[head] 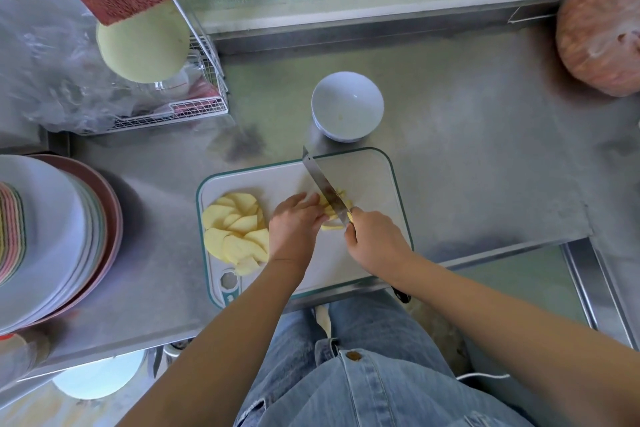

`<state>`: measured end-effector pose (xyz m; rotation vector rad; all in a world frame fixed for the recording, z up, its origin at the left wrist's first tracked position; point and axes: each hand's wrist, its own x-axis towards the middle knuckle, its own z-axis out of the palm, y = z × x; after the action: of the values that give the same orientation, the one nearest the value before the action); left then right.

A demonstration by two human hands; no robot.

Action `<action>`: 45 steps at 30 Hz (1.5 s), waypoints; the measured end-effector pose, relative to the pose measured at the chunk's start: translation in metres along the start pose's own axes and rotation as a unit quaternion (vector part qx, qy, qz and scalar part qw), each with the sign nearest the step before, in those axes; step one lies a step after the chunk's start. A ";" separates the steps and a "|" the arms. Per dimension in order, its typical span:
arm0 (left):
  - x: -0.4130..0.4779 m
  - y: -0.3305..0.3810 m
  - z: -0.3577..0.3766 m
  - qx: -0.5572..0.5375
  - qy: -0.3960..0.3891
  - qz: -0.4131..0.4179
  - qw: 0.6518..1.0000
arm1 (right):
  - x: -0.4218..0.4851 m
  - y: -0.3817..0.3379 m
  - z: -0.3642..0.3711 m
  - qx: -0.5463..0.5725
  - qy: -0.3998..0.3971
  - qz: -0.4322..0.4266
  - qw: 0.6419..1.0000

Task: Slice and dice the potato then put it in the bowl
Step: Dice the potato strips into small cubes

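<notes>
A white cutting board [377,180] with a green rim lies on the steel counter. A fanned pile of potato slices [235,229] lies on its left part. Near the board's middle, my left hand [294,229] holds down a small stack of potato slices [330,224] with curled fingers. My right hand [377,243] grips the handle of a knife [323,187], whose blade lies across that stack, tip pointing away to the left. Some cut potato pieces [343,196] lie just right of the blade. A white bowl [347,107] stands behind the board with a few small bits inside.
A stack of plates [52,239] stands at the left. A wire rack [194,104] with plastic wrap and a pale round lid stands at the back left. A wrapped pinkish round bundle [602,31] sits at the back right. The counter's front edge runs just below the board.
</notes>
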<state>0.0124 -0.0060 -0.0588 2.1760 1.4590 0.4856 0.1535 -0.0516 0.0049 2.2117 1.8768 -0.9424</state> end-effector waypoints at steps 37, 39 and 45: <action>-0.013 -0.009 0.007 0.116 -0.031 0.087 0.989 | -0.007 0.020 0.002 0.106 0.050 0.010 0.993; -0.010 -0.004 0.007 0.087 -0.009 0.064 0.994 | -0.009 0.018 0.004 0.100 0.047 0.004 0.994; -0.013 0.001 0.007 0.026 0.018 0.010 0.999 | -0.006 0.016 0.004 0.070 0.044 -0.014 0.996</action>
<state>0.0123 -0.0195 -0.0645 2.2357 1.4863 0.5009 0.1658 -0.0625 -0.0004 2.3471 1.9399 -1.0283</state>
